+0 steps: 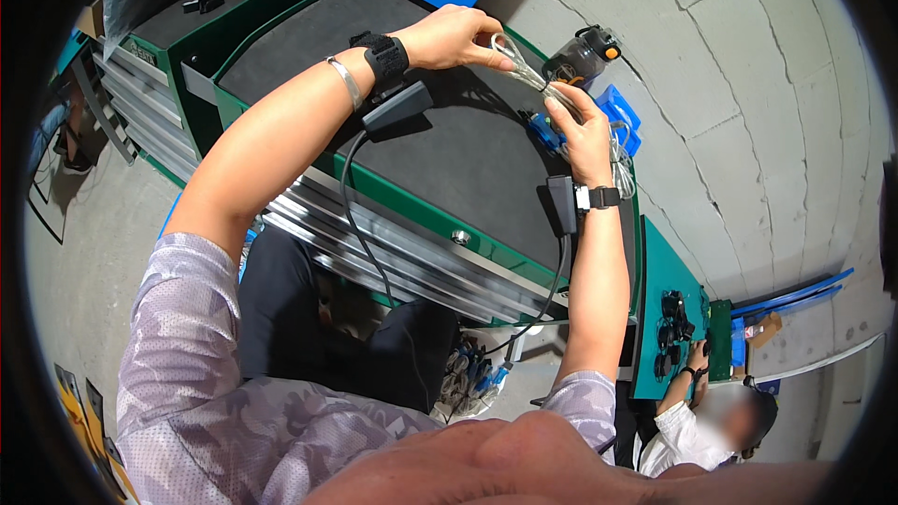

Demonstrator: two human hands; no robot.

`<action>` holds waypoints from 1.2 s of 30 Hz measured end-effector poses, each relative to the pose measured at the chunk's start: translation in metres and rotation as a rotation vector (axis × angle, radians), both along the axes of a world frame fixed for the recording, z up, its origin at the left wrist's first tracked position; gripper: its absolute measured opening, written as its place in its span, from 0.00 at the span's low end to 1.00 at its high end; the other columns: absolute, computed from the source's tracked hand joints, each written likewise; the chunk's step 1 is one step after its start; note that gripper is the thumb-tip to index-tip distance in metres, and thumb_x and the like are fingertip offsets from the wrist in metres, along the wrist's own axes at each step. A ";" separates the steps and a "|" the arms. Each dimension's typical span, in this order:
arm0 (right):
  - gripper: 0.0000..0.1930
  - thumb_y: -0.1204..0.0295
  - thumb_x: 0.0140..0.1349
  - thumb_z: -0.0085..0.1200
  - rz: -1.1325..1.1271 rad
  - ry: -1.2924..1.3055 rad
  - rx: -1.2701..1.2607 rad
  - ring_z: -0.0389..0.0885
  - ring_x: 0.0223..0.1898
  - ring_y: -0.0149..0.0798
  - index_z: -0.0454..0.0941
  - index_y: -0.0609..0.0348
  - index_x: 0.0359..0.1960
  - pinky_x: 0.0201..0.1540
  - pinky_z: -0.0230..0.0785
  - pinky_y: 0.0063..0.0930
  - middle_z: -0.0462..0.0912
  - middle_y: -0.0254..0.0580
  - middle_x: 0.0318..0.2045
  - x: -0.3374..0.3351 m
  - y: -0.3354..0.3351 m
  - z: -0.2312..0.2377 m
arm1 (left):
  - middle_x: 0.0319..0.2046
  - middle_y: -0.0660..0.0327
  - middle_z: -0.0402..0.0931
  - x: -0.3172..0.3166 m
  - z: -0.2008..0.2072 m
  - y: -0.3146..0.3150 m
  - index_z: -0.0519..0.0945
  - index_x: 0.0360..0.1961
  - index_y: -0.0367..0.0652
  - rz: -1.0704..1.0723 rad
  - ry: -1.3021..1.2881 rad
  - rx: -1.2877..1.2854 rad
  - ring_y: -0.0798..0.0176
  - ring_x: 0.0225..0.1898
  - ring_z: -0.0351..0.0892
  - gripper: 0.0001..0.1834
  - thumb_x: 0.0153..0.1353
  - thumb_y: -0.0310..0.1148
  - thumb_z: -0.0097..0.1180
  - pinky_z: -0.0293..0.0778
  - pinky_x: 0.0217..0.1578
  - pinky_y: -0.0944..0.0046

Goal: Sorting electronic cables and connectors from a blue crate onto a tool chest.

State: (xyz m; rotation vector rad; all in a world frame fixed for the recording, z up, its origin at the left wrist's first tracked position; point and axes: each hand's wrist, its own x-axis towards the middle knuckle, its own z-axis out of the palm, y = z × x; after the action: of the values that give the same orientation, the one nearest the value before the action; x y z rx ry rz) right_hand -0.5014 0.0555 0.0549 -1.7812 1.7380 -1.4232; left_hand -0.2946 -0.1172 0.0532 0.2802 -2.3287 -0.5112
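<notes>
A coiled clear-grey cable [526, 73] is stretched between my two hands above the dark bench mat. My left hand [456, 39] is closed at the looped end of the bundle, thumb and fingers pinching it. Around the middle of the bundle my right hand [584, 134] is closed, with the thumb toward the left. A dark tie circles the bundle between the hands. More loops of clear cable [621, 161] show beside my right wrist. Blue connectors [545, 131] lie left of my right hand. Both wrists wear black straps with small dark boxes and wires.
Behind my right hand stands a dark bottle [582, 58] near a blue tray [621, 112]. The green-edged bench [393, 189] meets a block wall [748, 84]. Below it, several cables with blue ends [472, 379] hang in a heap. A co-worker [706, 430] works at the lower right.
</notes>
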 end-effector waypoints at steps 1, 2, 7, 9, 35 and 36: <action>0.15 0.71 0.60 0.62 -0.003 -0.003 0.000 0.79 0.43 0.27 0.80 0.63 0.48 0.48 0.70 0.22 0.83 0.37 0.40 0.000 0.000 0.000 | 0.31 0.56 0.77 0.000 0.000 0.000 0.81 0.39 0.38 0.014 -0.030 0.053 0.57 0.34 0.75 0.26 0.55 0.53 0.64 0.71 0.39 0.61; 0.15 0.71 0.60 0.62 -0.006 0.002 0.000 0.79 0.43 0.27 0.80 0.63 0.48 0.48 0.70 0.22 0.83 0.37 0.40 0.000 0.000 0.000 | 0.30 0.57 0.78 -0.001 0.000 0.000 0.81 0.38 0.38 0.024 -0.056 0.103 0.58 0.34 0.76 0.26 0.55 0.53 0.64 0.71 0.39 0.61; 0.15 0.71 0.60 0.62 -0.016 0.016 0.012 0.79 0.42 0.27 0.80 0.63 0.47 0.47 0.70 0.21 0.84 0.37 0.40 0.000 0.000 0.000 | 0.31 0.57 0.80 0.000 -0.001 0.001 0.82 0.42 0.38 -0.025 -0.128 0.268 0.61 0.37 0.77 0.29 0.52 0.54 0.66 0.71 0.41 0.63; 0.15 0.71 0.60 0.62 -0.024 0.046 0.030 0.79 0.42 0.27 0.80 0.63 0.47 0.47 0.70 0.22 0.84 0.37 0.40 0.001 0.000 0.000 | 0.32 0.58 0.81 0.001 -0.001 0.002 0.82 0.43 0.38 -0.051 -0.134 0.299 0.62 0.38 0.78 0.30 0.51 0.54 0.67 0.71 0.42 0.64; 0.18 0.68 0.62 0.60 0.025 -0.406 0.116 0.77 0.25 0.24 0.77 0.64 0.50 0.24 0.62 0.14 0.81 0.34 0.30 0.012 -0.002 -0.001 | 0.31 0.59 0.75 -0.010 -0.010 0.001 0.77 0.34 0.40 0.028 0.262 -0.062 0.58 0.36 0.76 0.18 0.48 0.36 0.71 0.73 0.39 0.61; 0.19 0.68 0.61 0.60 0.030 -0.383 0.114 0.77 0.26 0.24 0.76 0.65 0.51 0.25 0.62 0.14 0.81 0.34 0.30 0.013 -0.002 -0.001 | 0.31 0.59 0.75 -0.010 -0.011 0.000 0.77 0.34 0.40 0.029 0.262 -0.063 0.58 0.36 0.76 0.18 0.48 0.36 0.71 0.73 0.39 0.61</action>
State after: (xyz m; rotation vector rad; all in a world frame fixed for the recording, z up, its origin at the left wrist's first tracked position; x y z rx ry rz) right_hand -0.4888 0.0536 0.0542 -1.3622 1.5502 -1.5010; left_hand -0.3046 -0.1174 0.0427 0.2042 -2.0788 -0.4323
